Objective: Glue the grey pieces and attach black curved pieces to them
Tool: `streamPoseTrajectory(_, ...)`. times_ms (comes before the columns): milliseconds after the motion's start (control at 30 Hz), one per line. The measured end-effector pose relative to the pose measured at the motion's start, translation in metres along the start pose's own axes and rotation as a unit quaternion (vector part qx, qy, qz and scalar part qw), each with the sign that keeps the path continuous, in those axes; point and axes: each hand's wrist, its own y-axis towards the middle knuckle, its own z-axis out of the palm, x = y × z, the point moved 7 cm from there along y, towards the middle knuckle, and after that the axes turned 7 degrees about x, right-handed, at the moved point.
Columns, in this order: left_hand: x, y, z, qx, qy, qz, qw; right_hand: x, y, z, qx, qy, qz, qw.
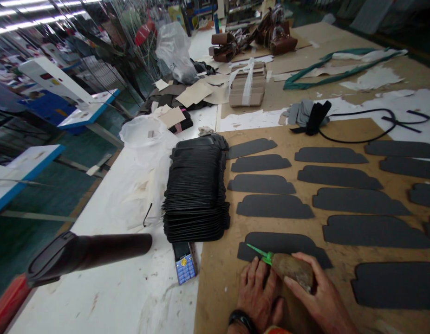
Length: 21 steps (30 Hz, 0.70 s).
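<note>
Phone [186, 270] on white surface [131, 297], dark maroon roll [110, 250] lying left of it, translucent plastic [141, 139] farther back. Far side: plastic bag [175, 48], loose beige sheets [194, 93], tan stack [247, 95] tied with a white strip, brown leather-look items [283, 45], teal loop [305, 85]. Grey cloth [297, 112] with black strap [318, 118] touching it, thin black cord [361, 140] trailing right; white-topped tables [27, 160] with blue edges off left.
</note>
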Motion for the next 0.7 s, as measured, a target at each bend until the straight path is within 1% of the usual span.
streamPoseTrajectory(167,0.0007,0.001,-0.0014,-0.005,-0.001,-0.002,1.0,0.0015,-0.0004,-0.001,-0.012,0.01,0.011,1.0)
streamPoseTrajectory(467,0.0007,0.0018,-0.0041,-0.019,-0.007,0.005,1.0,0.0001,-0.0023,-0.0006,-0.035,0.005,0.009,0.999)
streamPoseTrajectory(700,0.001,0.0044,-0.0063,-0.006,-0.006,0.005,1.0,0.0031,-0.001,-0.0061,-0.064,0.008,0.01,0.998)
